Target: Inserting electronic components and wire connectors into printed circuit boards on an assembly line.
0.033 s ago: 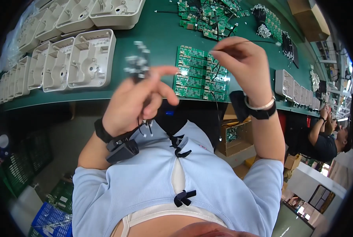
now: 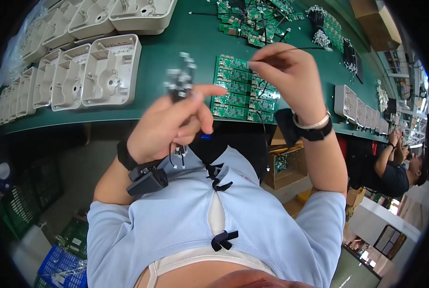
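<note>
In my left hand is a bundle of short black cables with white connectors, blurred at the top; its forefinger points out to the right. My right hand, thumb and fingers pinched together, grips a single black cable that trails rightward to a white plug. Beneath and between the hands, two columns of green circuit boards lie on the table, with black cables across the right column. Whatever the pinching fingertips hold at their very ends is too small to make out.
Rows of beige plastic housings stand at the left on the green table. A heap of loose circuit boards lies at the back, with cable bundles to its right. An open cardboard box is below the table edge. Another person works at far right.
My left hand has shifted right with the cable bundle, closer to the boards. My right hand has moved slightly left, drawing its cable along.
</note>
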Demonstrator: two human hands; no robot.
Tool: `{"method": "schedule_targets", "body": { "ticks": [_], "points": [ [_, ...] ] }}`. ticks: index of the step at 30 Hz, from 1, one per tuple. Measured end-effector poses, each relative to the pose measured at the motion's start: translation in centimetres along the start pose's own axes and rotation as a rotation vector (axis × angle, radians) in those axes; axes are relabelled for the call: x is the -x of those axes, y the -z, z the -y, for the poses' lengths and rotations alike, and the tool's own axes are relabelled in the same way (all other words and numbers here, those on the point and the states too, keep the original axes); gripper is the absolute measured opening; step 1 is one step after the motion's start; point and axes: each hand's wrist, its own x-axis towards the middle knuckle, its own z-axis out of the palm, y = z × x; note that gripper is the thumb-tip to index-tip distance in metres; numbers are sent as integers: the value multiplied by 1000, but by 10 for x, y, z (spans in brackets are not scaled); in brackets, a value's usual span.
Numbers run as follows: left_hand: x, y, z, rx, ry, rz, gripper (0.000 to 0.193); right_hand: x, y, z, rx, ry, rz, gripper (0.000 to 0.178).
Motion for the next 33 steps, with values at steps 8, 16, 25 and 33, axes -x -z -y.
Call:
{"method": "schedule_targets", "body": {
  "ticks": [8,16,25,33],
  "points": [
    [-26,5,17,396,363,256,47,-38,-28,-28,236,30,188,9],
    [-34,7,23,442,375,266,50,-44,-30,-25,501,288,218,9],
    [-39,10,25,376,311,299,55,-91,-24,2,662,174,520,11],
    [-38,5,26,337,286,299,56,-92,-21,-8,815,166,554,12]
  ]
}}
